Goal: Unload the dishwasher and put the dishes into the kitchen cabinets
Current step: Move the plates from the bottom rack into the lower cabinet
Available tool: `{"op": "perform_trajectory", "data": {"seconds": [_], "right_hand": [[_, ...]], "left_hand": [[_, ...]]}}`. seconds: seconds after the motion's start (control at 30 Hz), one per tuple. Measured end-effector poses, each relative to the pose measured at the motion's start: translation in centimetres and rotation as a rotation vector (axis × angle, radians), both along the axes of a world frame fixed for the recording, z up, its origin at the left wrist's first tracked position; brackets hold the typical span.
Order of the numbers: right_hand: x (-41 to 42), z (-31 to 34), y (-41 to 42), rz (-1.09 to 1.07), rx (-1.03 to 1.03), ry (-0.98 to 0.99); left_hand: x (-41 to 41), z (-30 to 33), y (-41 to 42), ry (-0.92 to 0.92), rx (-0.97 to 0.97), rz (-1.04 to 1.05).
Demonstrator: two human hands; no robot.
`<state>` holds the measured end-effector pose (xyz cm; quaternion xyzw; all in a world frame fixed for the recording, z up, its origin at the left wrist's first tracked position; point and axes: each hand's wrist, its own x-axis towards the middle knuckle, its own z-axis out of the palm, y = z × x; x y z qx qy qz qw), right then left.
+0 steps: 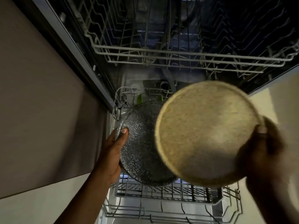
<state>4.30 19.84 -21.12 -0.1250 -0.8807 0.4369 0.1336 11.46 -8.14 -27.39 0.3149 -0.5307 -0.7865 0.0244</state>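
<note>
A dark speckled plate point(140, 147) is held above the lower dishwasher rack point(163, 194). My left hand point(113, 151) grips its left rim, thumb on the face. My right hand point(262, 151) grips the right rim of a round beige speckled plate point(203, 131), which is blurred and overlaps the dark plate in front. Both plates tilt toward me.
The upper rack point(178, 57) is pulled out above, with no dishes visible in it. A green item point(139, 99) stands at the back of the lower rack. A brown cabinet panel point(45, 97) flanks the dishwasher on the left. Pale floor point(32, 210) lies below.
</note>
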Motion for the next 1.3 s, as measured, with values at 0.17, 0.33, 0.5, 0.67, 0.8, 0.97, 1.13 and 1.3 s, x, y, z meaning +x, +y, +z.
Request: {"op": "perform_trajectory", "data": {"seconds": [0.17, 0.33, 0.5, 0.67, 0.8, 0.97, 1.13, 1.3], "right_hand": [[1.6, -3.1, -3.7, 0.083, -0.091, -0.168], [1.6, -4.6, -4.5, 0.233, -0.333, -0.316], [1.7, -4.6, -5.6, 0.432, -0.459, -0.477], [1.7, -3.5, -7.1, 0.359, -0.39, -0.372], [1.9, 0.5, -7.9, 0.332, -0.329, -0.301], [1.7, 8.3, -8.5, 0.421, -0.18, -0.255], [2.0, 18.9, -9.6, 0.498, -0.197, -0.254], [4.6, 29.1, -11.3, 0.539, -0.152, -0.258]], "left_hand": [[0.1, 1.0, 0.8, 0.001, 0.05, -0.117], [0.0, 1.2, 0.3, 0.007, 0.049, -0.135], [0.2, 2.2, -0.4, 0.001, 0.147, -0.117], [0.6, 3.2, 0.1, -0.056, 0.131, -0.031], [1.0, 6.7, -0.2, -0.093, 0.137, -0.004], [1.6, 14.9, -0.9, -0.102, 0.13, 0.058], [3.9, 25.9, -1.7, -0.059, 0.111, 0.101], [8.4, 36.2, -1.7, -0.079, 0.134, 0.181]]}}
